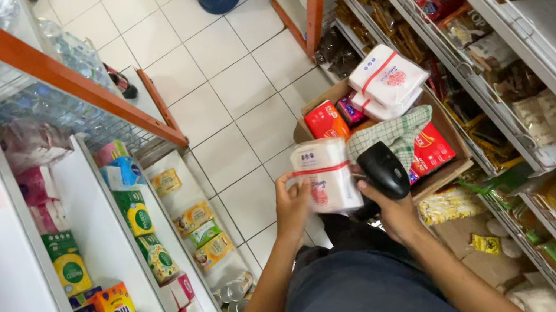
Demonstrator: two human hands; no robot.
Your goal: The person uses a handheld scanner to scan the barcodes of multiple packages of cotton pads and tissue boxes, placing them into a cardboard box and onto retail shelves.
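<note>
Fingers of the left hand (292,206) clasp a white soft plastic-wrapped packet with a red band (325,175); the right hand (394,210) grips a black handheld scanner (383,170) beside it, above a white tiled floor (228,81) between shop shelves (91,232).

We note a white soft pack (325,174) with red band, held upright at its left side, touching a black handheld scanner (383,170) on its right.

Bright, even light falls from overhead in my view, with faint glare on the floor tiles (229,89). Shadows are soft. The shelves (88,210) bend at the edges, and the corners look slightly blurred.
</note>
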